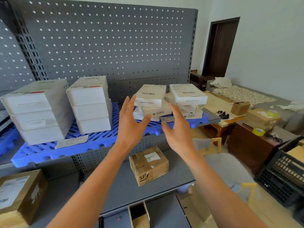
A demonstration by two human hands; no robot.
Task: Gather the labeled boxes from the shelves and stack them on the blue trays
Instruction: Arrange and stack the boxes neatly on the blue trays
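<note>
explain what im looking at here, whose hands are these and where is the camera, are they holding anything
The camera is worn on a person's head, looking forward and down, so the two bare arms reaching in from the bottom are that person's own. The left hand and right hand are both open with fingers spread, holding nothing, in front of a loose pile of white boxes. That pile sits on a blue tray on a grey shelf, beside two neater stacks of white boxes. A brown cardboard box with a label sits on the shelf below.
</note>
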